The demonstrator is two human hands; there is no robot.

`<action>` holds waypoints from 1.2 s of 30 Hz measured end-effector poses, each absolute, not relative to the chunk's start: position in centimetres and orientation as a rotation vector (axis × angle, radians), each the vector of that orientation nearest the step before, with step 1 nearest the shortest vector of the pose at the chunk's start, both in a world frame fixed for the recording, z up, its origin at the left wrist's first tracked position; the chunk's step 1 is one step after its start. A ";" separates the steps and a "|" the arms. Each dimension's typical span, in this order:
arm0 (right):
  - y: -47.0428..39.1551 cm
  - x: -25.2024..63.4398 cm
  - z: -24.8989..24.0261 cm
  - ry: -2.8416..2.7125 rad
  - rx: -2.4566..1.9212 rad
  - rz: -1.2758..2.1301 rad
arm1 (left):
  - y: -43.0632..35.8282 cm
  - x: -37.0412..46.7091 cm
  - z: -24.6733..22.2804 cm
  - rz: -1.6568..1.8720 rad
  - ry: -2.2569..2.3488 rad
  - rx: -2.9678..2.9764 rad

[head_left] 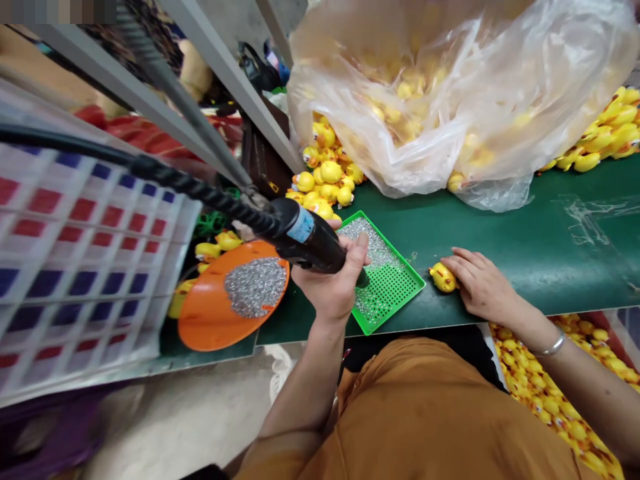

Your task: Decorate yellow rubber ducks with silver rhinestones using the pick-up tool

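Observation:
My left hand (327,287) is wrapped around a black electric screwdriver (305,237) with a blue label, its cable running off to the upper left. The screwdriver's tip points down over a green perforated tray (387,303) holding loose small silver screws. A yellow toy duck (443,277) lies on the green work surface (425,220), right of the tray. My right hand (483,283) has its fingers closed on the duck's right side. Left of the tray, an orange dish (207,313) bears a heap of silver screws (256,287).
A large clear plastic bag (415,147) of yellow ducks stands at the back, with piled ducks (327,177) beside it. More ducks (545,387) fill a container below the right edge. Grey metal bars (235,87) and a checked sheet (85,247) border the left.

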State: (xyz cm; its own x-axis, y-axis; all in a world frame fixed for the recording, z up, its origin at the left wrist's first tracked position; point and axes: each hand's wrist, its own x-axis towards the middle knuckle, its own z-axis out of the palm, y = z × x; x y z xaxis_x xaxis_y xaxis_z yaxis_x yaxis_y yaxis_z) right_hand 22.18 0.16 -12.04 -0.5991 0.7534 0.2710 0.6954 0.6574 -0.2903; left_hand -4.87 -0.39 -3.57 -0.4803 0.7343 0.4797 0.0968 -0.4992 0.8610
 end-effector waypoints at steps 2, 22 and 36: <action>0.5 21.8 -12.4 -2.501 -1.217 0.270 | -0.5 -5.0 -3.7 2.010 1.267 1.283; -1.4 16.6 -9.4 -0.633 -1.221 1.937 | -1.2 -4.5 -4.8 1.990 1.261 1.281; -2.2 15.7 -9.1 -0.665 -1.247 1.950 | -1.6 -4.0 -4.8 1.993 1.250 1.321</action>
State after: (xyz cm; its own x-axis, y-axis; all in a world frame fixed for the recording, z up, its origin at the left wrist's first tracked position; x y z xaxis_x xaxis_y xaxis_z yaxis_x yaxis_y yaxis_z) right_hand 15.72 -2.22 -9.08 -0.2758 0.7913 -0.5457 -0.2931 -0.6099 -0.7363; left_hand -4.02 -1.59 -4.83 -0.4469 0.7486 0.4897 0.1151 -0.4948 0.8614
